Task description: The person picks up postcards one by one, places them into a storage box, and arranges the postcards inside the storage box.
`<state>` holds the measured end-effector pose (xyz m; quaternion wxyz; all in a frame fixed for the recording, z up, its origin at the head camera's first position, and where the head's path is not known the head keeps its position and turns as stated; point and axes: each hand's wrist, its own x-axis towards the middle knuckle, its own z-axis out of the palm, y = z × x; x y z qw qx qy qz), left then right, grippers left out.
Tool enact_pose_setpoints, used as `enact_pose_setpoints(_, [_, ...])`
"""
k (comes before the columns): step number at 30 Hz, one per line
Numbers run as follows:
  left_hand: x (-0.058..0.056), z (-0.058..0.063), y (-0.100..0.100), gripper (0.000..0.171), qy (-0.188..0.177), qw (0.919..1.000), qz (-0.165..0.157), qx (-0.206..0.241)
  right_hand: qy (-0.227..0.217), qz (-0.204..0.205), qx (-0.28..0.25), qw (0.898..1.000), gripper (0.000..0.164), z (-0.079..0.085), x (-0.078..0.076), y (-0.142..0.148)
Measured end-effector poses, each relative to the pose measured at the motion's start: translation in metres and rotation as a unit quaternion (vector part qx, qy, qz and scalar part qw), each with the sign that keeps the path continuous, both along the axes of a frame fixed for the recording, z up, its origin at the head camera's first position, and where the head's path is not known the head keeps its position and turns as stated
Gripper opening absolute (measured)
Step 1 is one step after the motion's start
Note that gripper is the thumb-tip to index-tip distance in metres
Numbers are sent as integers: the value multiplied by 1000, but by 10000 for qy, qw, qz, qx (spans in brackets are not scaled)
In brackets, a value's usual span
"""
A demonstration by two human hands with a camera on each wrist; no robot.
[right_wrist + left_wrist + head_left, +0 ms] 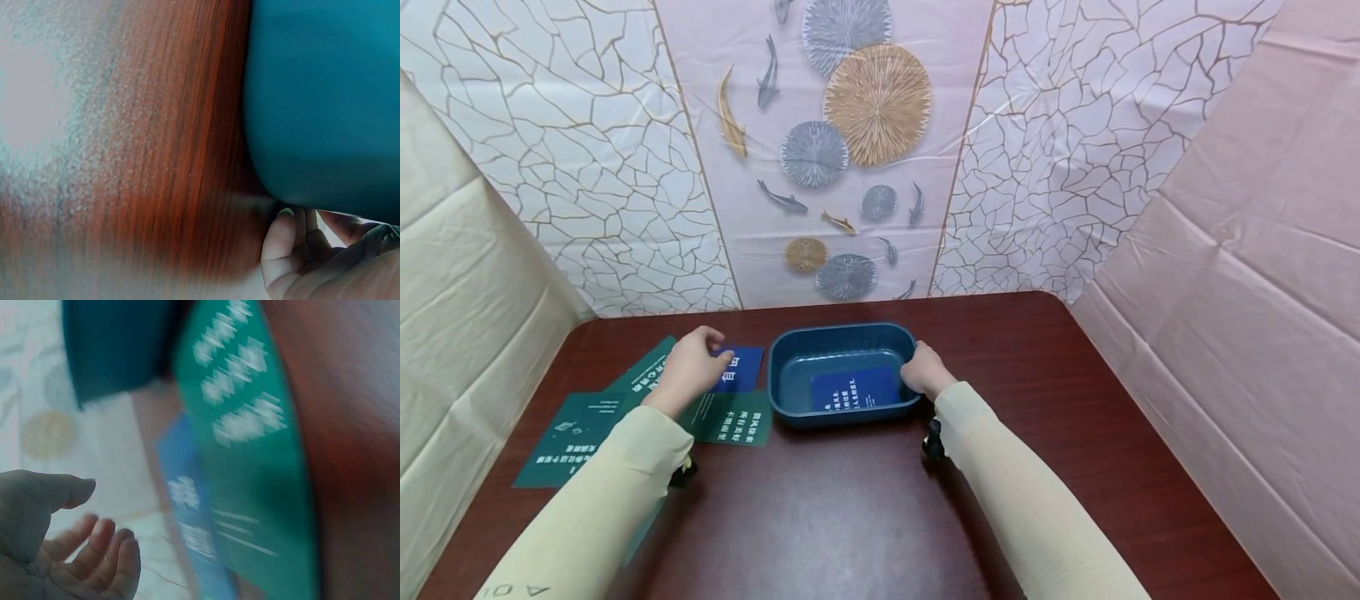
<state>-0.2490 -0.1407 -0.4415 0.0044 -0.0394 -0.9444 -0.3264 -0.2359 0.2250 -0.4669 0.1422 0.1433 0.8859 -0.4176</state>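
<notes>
A dark teal rectangular plastic tray [842,333] with rounded corners sits on the table, a blue card [854,388] with white writing lying inside it. My right hand [927,372] grips the tray's right end; in the right wrist view, the fingers [281,234] bend at the corner of the tray wall [325,125]. Left of the tray, my left hand [691,365] is over the cards with nothing in it, thumb and fingers loosely bent and apart in the left wrist view. Beneath and beside it lie another blue card [747,367] and a green card [741,421].
More green cards [568,437] overlap at the table's left side, partly hidden by the left forearm. The dark red wooden table [820,517] ends at a patterned cloth wall [835,183], with pale cloth [1247,217] hanging along both sides.
</notes>
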Motion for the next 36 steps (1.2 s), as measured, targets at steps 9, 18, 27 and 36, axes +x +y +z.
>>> enact_pose_setpoints(9, [-2, -34, -27, 90, -489, 9912, 970, -752, 15, -56, 52, 10000, 64, -2, -1, 0])
enact_pose_setpoints(18, [-4, -39, -29, 106, -744, 9821, 1016, -1403, 26, -45, 69, 10000, 66, 1, 1, -1])
enact_pose_setpoints(27, [-7, -35, -31, 112, -1007, 9770, 968, -1609, 50, -66, 97, 9999, 65, 1, 1, -1])
enact_pose_setpoints(36, [-8, -32, -30, 111, -1245, 9730, 1083, -1614, 107, -14, 61, 9999, 66, 2, 3, -1])
